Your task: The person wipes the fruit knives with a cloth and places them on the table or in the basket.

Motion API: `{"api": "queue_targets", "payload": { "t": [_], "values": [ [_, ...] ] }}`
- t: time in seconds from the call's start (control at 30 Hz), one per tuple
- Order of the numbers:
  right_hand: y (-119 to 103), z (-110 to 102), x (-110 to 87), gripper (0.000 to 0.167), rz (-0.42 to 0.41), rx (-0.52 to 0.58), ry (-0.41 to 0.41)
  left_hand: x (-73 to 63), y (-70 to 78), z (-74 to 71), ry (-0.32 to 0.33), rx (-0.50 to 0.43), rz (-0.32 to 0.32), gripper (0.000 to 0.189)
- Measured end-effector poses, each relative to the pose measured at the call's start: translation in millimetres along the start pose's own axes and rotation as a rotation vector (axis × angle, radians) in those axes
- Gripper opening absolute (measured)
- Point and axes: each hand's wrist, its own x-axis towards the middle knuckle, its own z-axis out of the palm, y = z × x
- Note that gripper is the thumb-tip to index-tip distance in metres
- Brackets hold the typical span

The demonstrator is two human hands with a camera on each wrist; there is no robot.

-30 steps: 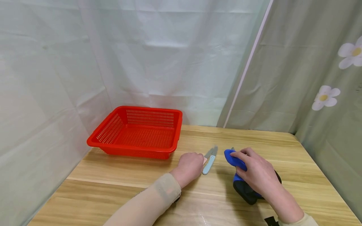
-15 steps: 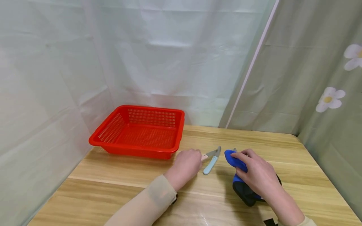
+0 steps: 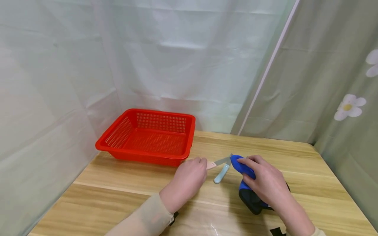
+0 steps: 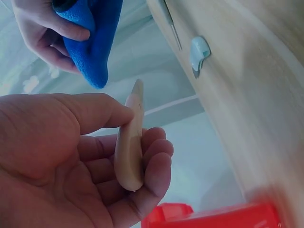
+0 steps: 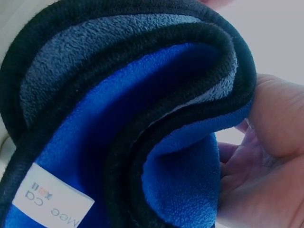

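Observation:
My left hand (image 3: 189, 178) grips a small knife by its pale pink handle (image 3: 211, 165). In the left wrist view the thumb presses one side of this knife handle (image 4: 129, 156), and the fingers curl behind it. The blade points right, toward the cloth. My right hand (image 3: 267, 180) pinches a blue cloth (image 3: 242, 166) with black edging, folded and hanging. Its grey side and white label (image 5: 52, 197) show in the right wrist view. Between the hands a knife with a light blue handle (image 3: 222, 173) lies on the table; the cloth partly hides its blade.
A red slotted basket (image 3: 144, 158) stands at the back left of the wooden table (image 3: 124, 193). Light curtains (image 3: 189, 65) hang behind and beside it. Another thin grey-handled item (image 4: 165, 12) lies on the table in the left wrist view.
My left hand has drawn the pink-handled knife leftward, away from the light blue knife. The right hand has shifted slightly left with the cloth.

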Motion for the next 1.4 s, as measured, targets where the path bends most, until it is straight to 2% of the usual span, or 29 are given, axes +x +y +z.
{"api": "queue_targets", "payload": {
  "t": [0.17,0.37,0.67,0.8,1.1,1.27,1.4],
  "values": [
    [-6,0,2.2,0.047,-0.008,-0.001,0.008,-6.2,-4.1,-3.6,0.058,0.002,-0.005,0.024],
    [-15,1,7.8,0.047,-0.024,0.014,0.018,-11.2,-14.2,-8.7,0.086,0.001,-0.011,0.025],
    [-28,2,12.9,0.046,-0.072,0.034,0.058,-13.1,-15.8,-19.9,0.051,-0.002,0.0,0.023],
    [-34,5,14.8,0.046,-0.1,0.045,0.063,-14.9,-17.2,-24.8,0.055,-0.016,0.006,0.023],
    [-49,10,18.2,0.048,-0.146,0.045,0.062,-17.5,-18.9,-28.1,0.063,-0.038,0.028,0.022],
    [-52,11,19.6,0.048,-0.165,0.036,0.065,-18.1,-16.8,-30.6,0.045,-0.038,0.031,0.021],
    [-53,12,19.4,0.048,-0.177,0.033,0.068,-18.5,-15.5,-31.8,0.055,-0.03,0.036,0.022]
  ]
}}
